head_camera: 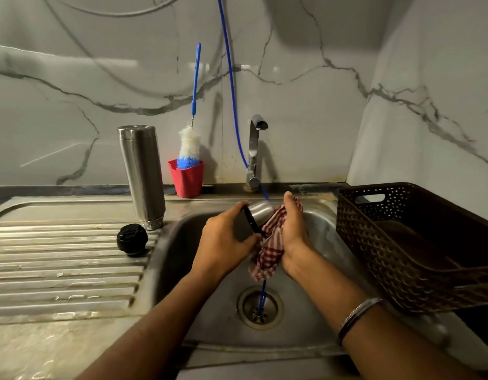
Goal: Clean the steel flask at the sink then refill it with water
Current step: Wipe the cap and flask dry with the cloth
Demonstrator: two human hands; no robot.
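Over the sink, a small steel cup-lid with a black rim is gripped by the left hand, fingers curled round its rim, while a red-checked cloth is pressed against it by the right hand, whose fingers are closed round the cloth. The steel flask itself is stood mouth-down on the ribbed draining surface, at about ten o'clock from the hands and well apart from them; its black stopper is laid just beside it, at about seven o'clock from the flask's mouth. The tap is seen at twelve o'clock from the hands, with no water visibly running. A bottle brush is stood in a red cup just right of the flask, and a brown basket is set at three o'clock. The step in hand is judged to be the wiping of the cup-lid, late in the cleaning. For the next move, the cup-lid and cloth would need to be put down, the flask turned upright and brought under the tap for refilling.
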